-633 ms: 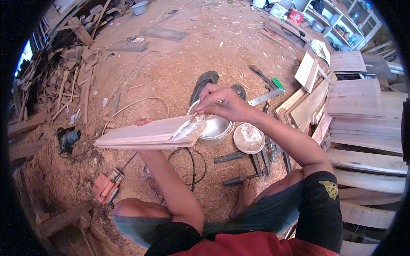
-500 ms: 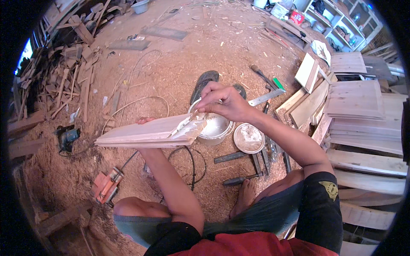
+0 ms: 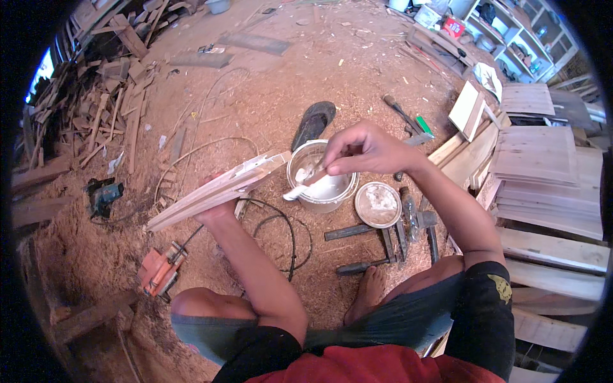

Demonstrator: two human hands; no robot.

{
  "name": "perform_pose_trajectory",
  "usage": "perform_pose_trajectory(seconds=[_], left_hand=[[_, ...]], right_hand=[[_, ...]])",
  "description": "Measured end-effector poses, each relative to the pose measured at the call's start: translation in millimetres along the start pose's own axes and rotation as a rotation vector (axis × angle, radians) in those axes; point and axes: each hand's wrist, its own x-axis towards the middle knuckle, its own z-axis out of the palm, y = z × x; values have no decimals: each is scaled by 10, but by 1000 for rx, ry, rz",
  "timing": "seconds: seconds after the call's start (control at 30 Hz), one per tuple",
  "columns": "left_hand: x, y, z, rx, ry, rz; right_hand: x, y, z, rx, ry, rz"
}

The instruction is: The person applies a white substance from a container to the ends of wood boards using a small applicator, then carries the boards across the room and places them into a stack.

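My left hand (image 3: 220,209) is wrapped around a thin wooden board (image 3: 191,203), which is tilted on edge. White paste shows along the board's upper right part. Pinched in the fingers of my right hand (image 3: 367,152) is a small wooden stick (image 3: 315,179), its lower end coated with white paste. That hand hovers over an open white bucket (image 3: 345,199) with white paste inside. To the right of the bucket lies a round lid (image 3: 378,205), smeared with the same white stuff.
A clamp (image 3: 391,246), a hammer (image 3: 431,233) and a try square (image 3: 418,138) lie near the lid. An orange power tool (image 3: 158,271) and a teal one (image 3: 105,196) sit at left. Wooden panels (image 3: 533,153) are stacked at right; scrap wood (image 3: 105,83) is heaped far left.
My right hand has drawn the stick off the board and moved right, over the bucket. My left hand has turned the board, so its edge faces up more and it has shifted left.
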Motion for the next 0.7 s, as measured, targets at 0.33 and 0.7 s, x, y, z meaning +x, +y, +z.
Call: perform_pose_trajectory(seconds=[0.33,0.7], left_hand=[[718,272,-611,-115,-171,-280],[-109,-117,-27,132,32,59]], right_hand=[[281,444,243,8,93,-7],[151,410,308,185,-57,10]])
